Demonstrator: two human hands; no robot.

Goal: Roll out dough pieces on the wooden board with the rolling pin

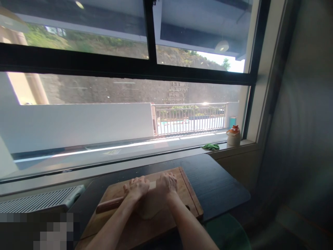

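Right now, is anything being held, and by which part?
A brown rod runs under the left hand, its end jutting out leftward. What lies beneath the right hand, and whether either hand grips or merely presses, cannot be told.

Rolling pin (110, 205) + dough (149, 210) on board (191, 194); board on tbl (221, 184); jar (233, 139) behind, R, on sill (52, 178).

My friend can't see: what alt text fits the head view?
A person's left hand and right hand rest over a pale, dough-like sheet on a wooden board, a brown rod jutting out leftward. The board lies on a dark table by a large window.
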